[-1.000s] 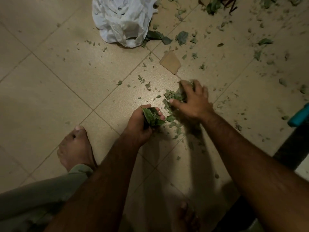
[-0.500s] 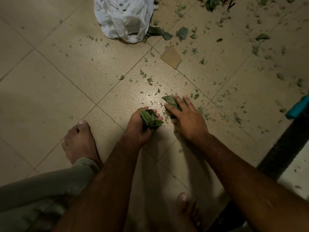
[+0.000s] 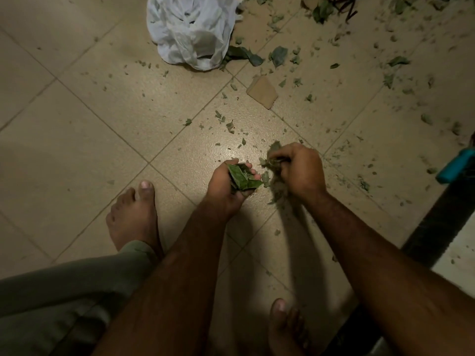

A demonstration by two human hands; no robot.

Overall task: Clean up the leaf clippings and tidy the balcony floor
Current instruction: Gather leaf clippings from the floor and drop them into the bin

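My left hand (image 3: 226,186) grips a bunch of green leaf clippings (image 3: 241,179) just above the tiled balcony floor (image 3: 77,140). Right beside it, my right hand (image 3: 299,169) is curled round a blurred clump of small clippings (image 3: 270,160), with bits hanging under it. More clippings (image 3: 280,55) lie scattered over the tiles at the upper right. A crumpled white plastic bag (image 3: 191,32) lies open on the floor at the top middle.
A tan cardboard scrap (image 3: 262,91) lies between the bag and my hands. A teal-handled tool (image 3: 455,168) pokes in at the right edge above a dark threshold strip (image 3: 437,227). My bare feet (image 3: 133,214) stand left and bottom middle.
My right hand, flat on the floor over the clippings half a second ago, has closed on a clump and lifted. My left hand has kept its bunch in place.
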